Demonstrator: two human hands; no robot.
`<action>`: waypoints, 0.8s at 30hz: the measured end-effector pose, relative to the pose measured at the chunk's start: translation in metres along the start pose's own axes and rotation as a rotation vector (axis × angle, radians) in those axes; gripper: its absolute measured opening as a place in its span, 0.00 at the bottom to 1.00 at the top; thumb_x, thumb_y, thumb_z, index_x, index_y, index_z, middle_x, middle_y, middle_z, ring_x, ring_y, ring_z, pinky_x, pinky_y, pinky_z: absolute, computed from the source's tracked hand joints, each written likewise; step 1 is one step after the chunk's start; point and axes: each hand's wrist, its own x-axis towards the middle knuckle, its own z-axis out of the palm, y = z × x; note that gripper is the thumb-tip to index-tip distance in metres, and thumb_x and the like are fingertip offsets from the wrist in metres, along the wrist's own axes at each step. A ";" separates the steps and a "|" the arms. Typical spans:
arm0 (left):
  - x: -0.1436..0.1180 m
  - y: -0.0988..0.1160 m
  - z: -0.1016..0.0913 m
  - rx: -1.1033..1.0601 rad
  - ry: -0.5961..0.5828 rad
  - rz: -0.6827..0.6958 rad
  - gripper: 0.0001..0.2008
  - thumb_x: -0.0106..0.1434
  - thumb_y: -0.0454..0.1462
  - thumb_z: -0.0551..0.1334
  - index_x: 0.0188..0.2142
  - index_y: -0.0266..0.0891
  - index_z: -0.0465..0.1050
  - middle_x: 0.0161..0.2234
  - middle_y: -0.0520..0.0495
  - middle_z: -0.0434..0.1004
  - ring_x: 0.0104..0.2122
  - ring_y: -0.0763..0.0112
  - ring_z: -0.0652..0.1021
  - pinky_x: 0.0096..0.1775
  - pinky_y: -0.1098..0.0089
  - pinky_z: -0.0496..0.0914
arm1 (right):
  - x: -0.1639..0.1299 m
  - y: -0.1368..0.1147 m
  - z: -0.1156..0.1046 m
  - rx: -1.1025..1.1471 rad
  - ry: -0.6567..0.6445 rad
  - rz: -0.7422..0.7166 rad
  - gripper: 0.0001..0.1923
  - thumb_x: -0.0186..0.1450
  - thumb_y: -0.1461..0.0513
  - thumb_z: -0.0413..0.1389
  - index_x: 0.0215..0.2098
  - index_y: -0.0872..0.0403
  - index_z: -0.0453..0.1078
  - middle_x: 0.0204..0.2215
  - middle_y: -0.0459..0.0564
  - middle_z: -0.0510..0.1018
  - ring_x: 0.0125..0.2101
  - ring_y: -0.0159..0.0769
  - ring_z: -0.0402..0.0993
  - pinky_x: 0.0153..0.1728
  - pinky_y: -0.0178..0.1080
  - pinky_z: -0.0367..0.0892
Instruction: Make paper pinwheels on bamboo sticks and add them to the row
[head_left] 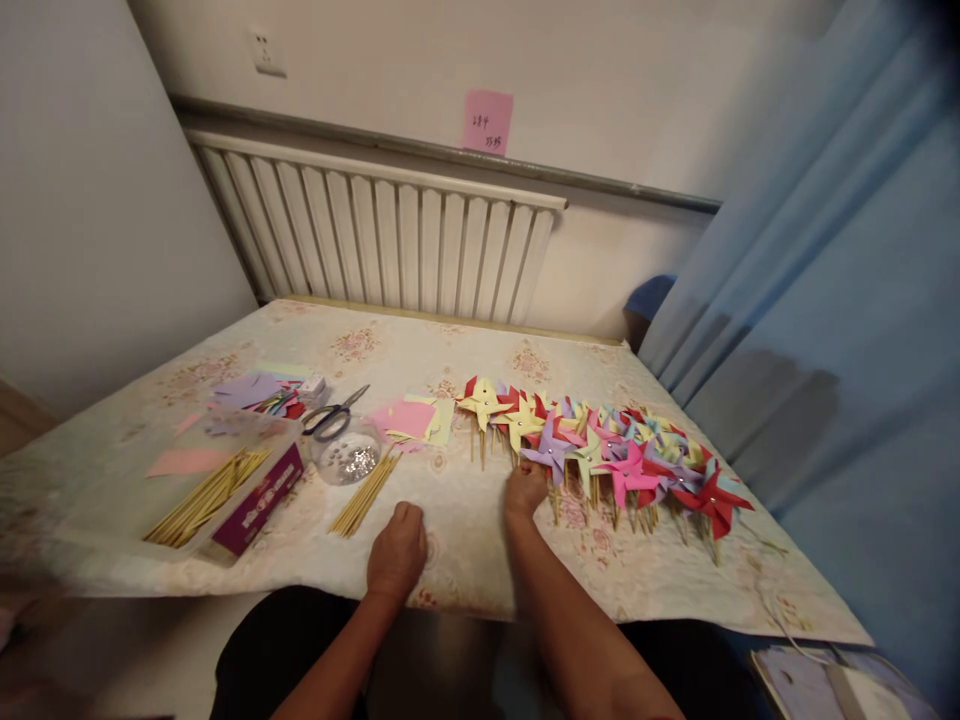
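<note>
My left hand (pixel 397 551) rests as a closed fist on the patterned tablecloth (pixel 465 520) near the table's front edge, holding nothing that I can see. My right hand (pixel 524 489) reaches forward to the left end of a long row of paper pinwheels (pixel 600 445) on wooden sticks; its fingers are curled at the stick of a purple pinwheel (pixel 551 450). I cannot tell whether the fingers grip the stick or only touch it. A small bundle of loose wooden sticks (pixel 365 495) lies just left of my left hand.
A clear round dish of shiny pins (pixel 346 455), scissors (pixel 335 412), pink and yellow paper squares (pixel 414 419), a box of sticks (pixel 225 490) and more coloured paper (pixel 255 390) lie to the left. A radiator (pixel 375 235) stands behind; a blue curtain (pixel 825 300) hangs right.
</note>
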 end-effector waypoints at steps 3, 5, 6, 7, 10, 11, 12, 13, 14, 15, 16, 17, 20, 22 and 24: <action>0.000 0.000 0.000 -0.006 -0.001 0.005 0.10 0.68 0.33 0.48 0.35 0.39 0.66 0.38 0.45 0.68 0.33 0.68 0.73 0.36 0.68 0.62 | -0.001 0.000 0.000 0.005 0.009 -0.013 0.10 0.56 0.66 0.49 0.25 0.56 0.72 0.24 0.55 0.76 0.27 0.41 0.69 0.33 0.40 0.60; 0.001 0.000 0.000 -0.009 0.001 0.011 0.10 0.68 0.33 0.48 0.35 0.39 0.66 0.38 0.45 0.68 0.34 0.69 0.73 0.36 0.68 0.62 | -0.002 0.000 0.000 0.012 0.014 -0.028 0.10 0.56 0.66 0.48 0.25 0.56 0.72 0.24 0.56 0.77 0.28 0.42 0.69 0.34 0.40 0.60; 0.001 -0.001 0.000 -0.010 0.002 0.011 0.10 0.68 0.33 0.48 0.35 0.39 0.66 0.38 0.45 0.68 0.34 0.69 0.73 0.36 0.68 0.62 | -0.002 -0.001 0.000 0.016 0.016 -0.037 0.10 0.57 0.67 0.48 0.25 0.56 0.72 0.25 0.56 0.77 0.28 0.42 0.69 0.34 0.41 0.60; 0.001 -0.001 0.000 -0.008 0.004 0.010 0.10 0.68 0.33 0.48 0.35 0.39 0.66 0.38 0.45 0.68 0.34 0.68 0.73 0.36 0.68 0.62 | -0.003 -0.001 -0.001 0.020 0.017 -0.045 0.10 0.57 0.67 0.48 0.25 0.56 0.71 0.25 0.56 0.77 0.28 0.43 0.69 0.34 0.41 0.60; 0.000 -0.001 0.000 -0.008 0.004 0.012 0.10 0.68 0.33 0.48 0.35 0.39 0.66 0.39 0.45 0.68 0.34 0.68 0.73 0.36 0.67 0.63 | -0.006 0.000 -0.003 0.034 0.021 -0.070 0.10 0.57 0.67 0.47 0.25 0.55 0.71 0.25 0.56 0.77 0.28 0.43 0.70 0.34 0.41 0.60; 0.000 0.000 0.000 -0.010 0.005 0.014 0.09 0.68 0.33 0.48 0.35 0.39 0.66 0.39 0.45 0.68 0.34 0.68 0.73 0.36 0.67 0.63 | -0.007 0.001 -0.005 0.038 0.024 -0.078 0.10 0.58 0.66 0.47 0.26 0.54 0.71 0.25 0.56 0.77 0.28 0.43 0.70 0.34 0.41 0.60; 0.000 0.000 0.000 -0.012 0.008 0.015 0.09 0.68 0.33 0.48 0.35 0.39 0.66 0.39 0.45 0.68 0.34 0.68 0.73 0.36 0.67 0.63 | -0.008 0.002 -0.007 0.042 0.026 -0.088 0.10 0.58 0.66 0.47 0.26 0.54 0.71 0.25 0.56 0.77 0.28 0.42 0.70 0.34 0.40 0.61; 0.000 0.000 0.000 -0.014 0.012 0.016 0.09 0.68 0.33 0.48 0.35 0.39 0.66 0.39 0.45 0.68 0.34 0.68 0.73 0.36 0.67 0.63 | -0.010 0.004 -0.010 0.046 0.027 -0.100 0.11 0.59 0.66 0.47 0.27 0.54 0.71 0.26 0.56 0.77 0.28 0.42 0.70 0.34 0.40 0.61; 0.000 0.000 0.000 -0.013 0.016 0.017 0.10 0.68 0.33 0.48 0.35 0.39 0.66 0.38 0.45 0.68 0.34 0.68 0.74 0.36 0.67 0.63 | -0.011 0.005 -0.014 0.048 0.025 -0.114 0.11 0.60 0.66 0.47 0.27 0.54 0.71 0.26 0.56 0.77 0.29 0.42 0.70 0.35 0.40 0.61; 0.000 0.000 0.000 -0.010 0.018 0.018 0.10 0.68 0.33 0.48 0.35 0.39 0.66 0.38 0.45 0.68 0.34 0.68 0.74 0.36 0.67 0.63 | -0.013 0.007 -0.019 0.050 0.020 -0.130 0.11 0.60 0.66 0.47 0.28 0.55 0.71 0.27 0.57 0.77 0.29 0.42 0.70 0.35 0.40 0.62; 0.000 0.000 0.000 -0.005 0.019 0.021 0.10 0.68 0.33 0.48 0.35 0.39 0.66 0.38 0.45 0.68 0.34 0.68 0.74 0.36 0.67 0.63 | -0.014 0.010 -0.024 0.051 0.012 -0.147 0.12 0.60 0.66 0.46 0.29 0.55 0.72 0.28 0.57 0.78 0.30 0.43 0.71 0.36 0.41 0.62; 0.000 -0.001 0.001 0.001 0.020 0.024 0.10 0.68 0.33 0.48 0.35 0.39 0.66 0.38 0.45 0.68 0.34 0.68 0.74 0.36 0.67 0.63 | -0.015 0.012 -0.030 0.052 0.002 -0.164 0.12 0.60 0.66 0.46 0.30 0.55 0.72 0.29 0.57 0.78 0.31 0.43 0.71 0.37 0.41 0.62; 0.000 -0.001 0.001 0.012 0.029 0.030 0.10 0.68 0.33 0.48 0.35 0.39 0.66 0.37 0.46 0.68 0.33 0.68 0.74 0.35 0.67 0.63 | -0.018 0.019 -0.046 0.028 -0.070 -0.262 0.13 0.60 0.68 0.46 0.33 0.56 0.73 0.32 0.57 0.78 0.35 0.43 0.73 0.41 0.41 0.63; 0.000 0.000 0.001 0.013 0.034 0.031 0.10 0.68 0.33 0.48 0.35 0.39 0.66 0.38 0.45 0.68 0.34 0.68 0.74 0.36 0.67 0.63 | -0.020 0.022 -0.055 -0.017 -0.161 -0.383 0.15 0.61 0.69 0.46 0.36 0.57 0.74 0.34 0.57 0.78 0.38 0.42 0.73 0.44 0.40 0.63; 0.000 0.000 0.001 0.011 0.031 0.028 0.09 0.68 0.33 0.48 0.35 0.39 0.66 0.38 0.45 0.68 0.34 0.67 0.74 0.36 0.67 0.63 | -0.022 0.025 -0.061 -0.065 -0.245 -0.502 0.16 0.62 0.70 0.45 0.40 0.58 0.74 0.38 0.57 0.78 0.42 0.41 0.72 0.47 0.39 0.63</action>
